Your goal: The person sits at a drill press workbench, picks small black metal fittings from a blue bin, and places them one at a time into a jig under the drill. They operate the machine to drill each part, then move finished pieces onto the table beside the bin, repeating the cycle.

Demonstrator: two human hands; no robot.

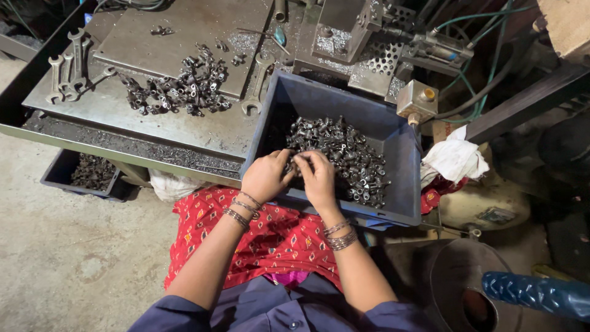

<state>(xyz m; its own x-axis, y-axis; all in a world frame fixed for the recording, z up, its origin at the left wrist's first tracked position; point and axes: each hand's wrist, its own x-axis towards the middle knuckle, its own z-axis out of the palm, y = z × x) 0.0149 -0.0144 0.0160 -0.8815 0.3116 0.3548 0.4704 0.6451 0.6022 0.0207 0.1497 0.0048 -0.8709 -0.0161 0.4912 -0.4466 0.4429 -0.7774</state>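
- Left hand [265,177] and right hand [318,178] touch each other, fingers curled, pinching small metal parts [347,154] inside the blue bin [405,166].
- Wrenches [66,71] lie far left of the hands.

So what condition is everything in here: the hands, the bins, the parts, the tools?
Left hand: in the blue bin, fingers curled on small metal parts.
Right hand: in the bin too, fingering the parts beside the left hand.
Blue bin: open, partly filled.
Metal parts in bin: loosely heaped.
Parts on the metal table: scattered pile.
Spanners: lying flat at the table corner.
Dark tray under the table: holding more parts.
White cloth: crumpled.
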